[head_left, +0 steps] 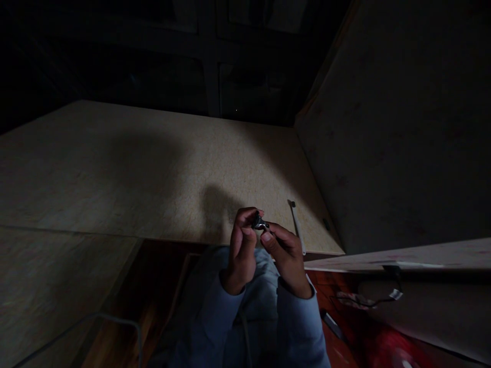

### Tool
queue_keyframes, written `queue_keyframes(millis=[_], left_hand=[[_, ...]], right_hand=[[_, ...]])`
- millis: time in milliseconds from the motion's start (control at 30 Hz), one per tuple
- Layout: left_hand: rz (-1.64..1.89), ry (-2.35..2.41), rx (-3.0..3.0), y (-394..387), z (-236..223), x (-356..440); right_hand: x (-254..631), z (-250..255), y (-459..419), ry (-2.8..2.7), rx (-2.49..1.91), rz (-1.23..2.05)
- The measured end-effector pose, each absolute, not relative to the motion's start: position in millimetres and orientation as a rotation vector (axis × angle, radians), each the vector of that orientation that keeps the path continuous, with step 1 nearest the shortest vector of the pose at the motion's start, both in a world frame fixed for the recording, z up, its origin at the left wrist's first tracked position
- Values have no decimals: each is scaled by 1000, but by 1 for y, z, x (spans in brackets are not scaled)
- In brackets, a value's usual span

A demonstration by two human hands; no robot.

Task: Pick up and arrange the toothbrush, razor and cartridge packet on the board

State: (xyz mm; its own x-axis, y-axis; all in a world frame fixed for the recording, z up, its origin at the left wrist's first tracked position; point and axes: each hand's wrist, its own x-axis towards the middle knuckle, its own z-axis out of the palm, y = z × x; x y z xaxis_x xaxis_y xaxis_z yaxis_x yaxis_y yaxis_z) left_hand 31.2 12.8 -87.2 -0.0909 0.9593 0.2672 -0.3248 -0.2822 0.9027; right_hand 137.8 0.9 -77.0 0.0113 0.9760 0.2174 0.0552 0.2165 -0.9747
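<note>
Both of my hands are raised together over the near edge of a light speckled tabletop (134,168). My left hand (241,250) and my right hand (284,255) pinch a small dark metal part (259,222) between their fingertips. The fingers of each hand are closed on it. What the part is I cannot make out in the dim light. Light blue sleeves (299,317) cover both forearms.
A thin white stick-like tool (296,225) lies on the table just right of my hands. A tall board (399,128) stands at the right. A lower board (422,255) with a dark cable (368,301) and small tag runs below it. The floor is reddish wood (126,317).
</note>
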Motion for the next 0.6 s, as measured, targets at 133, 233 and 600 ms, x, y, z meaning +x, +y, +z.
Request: queue_keyframes(millis=[133,233,600], left_hand=[[1585,858,1126,13,-87,32],[1584,867,1155,15,-86,31],[1660,907,1097,13,-88,38]], right_hand=[[139,-81,1,-1328,-1097,984],[139,-83,2,-1322,-1109,959],[139,-85,2,-1321,-1118,954]])
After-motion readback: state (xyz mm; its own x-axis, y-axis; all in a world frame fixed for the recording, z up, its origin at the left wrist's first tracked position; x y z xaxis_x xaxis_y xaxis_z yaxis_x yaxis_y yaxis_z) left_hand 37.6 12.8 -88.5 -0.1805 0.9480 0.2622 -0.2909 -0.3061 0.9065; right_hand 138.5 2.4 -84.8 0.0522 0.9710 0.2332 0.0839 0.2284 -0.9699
